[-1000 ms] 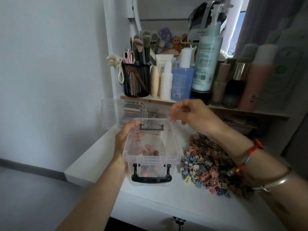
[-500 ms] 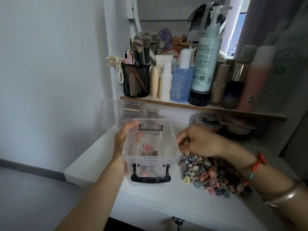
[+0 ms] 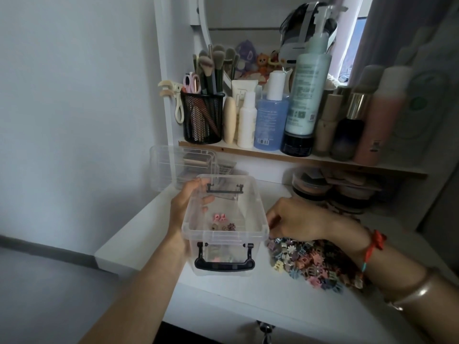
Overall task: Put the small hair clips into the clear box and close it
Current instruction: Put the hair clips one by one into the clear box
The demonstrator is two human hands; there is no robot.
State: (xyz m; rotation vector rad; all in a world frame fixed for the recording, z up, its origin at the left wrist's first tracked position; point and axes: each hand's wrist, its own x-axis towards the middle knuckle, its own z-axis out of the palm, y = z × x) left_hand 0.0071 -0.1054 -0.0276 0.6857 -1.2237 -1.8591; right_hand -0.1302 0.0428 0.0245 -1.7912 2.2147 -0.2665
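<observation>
Head: left hand (image 3: 183,207) grips clear box (image 3: 256,207); right hand (image 3: 296,222), perhaps pinching, atop clips (image 3: 311,265).

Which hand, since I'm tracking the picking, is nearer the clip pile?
Right. The right hand is at the clip pile; the left hand grips the left wall of the box.

Home dressing corner, a vanity. Landmark: wooden shelf (image 3: 248,149).
On it, left end: black mesh cup (image 3: 202,120) of makeup brushes and pink scissors.
On it, further right: a row of lotion bottles (image 3: 308,95).
Above it: mirror (image 3: 248,18).
Under it: stacked powder compacts (image 3: 310,188).
Below and in front: white tabletop (image 3: 223,301) with a heap of small hair clips (image 3: 310,263).
</observation>
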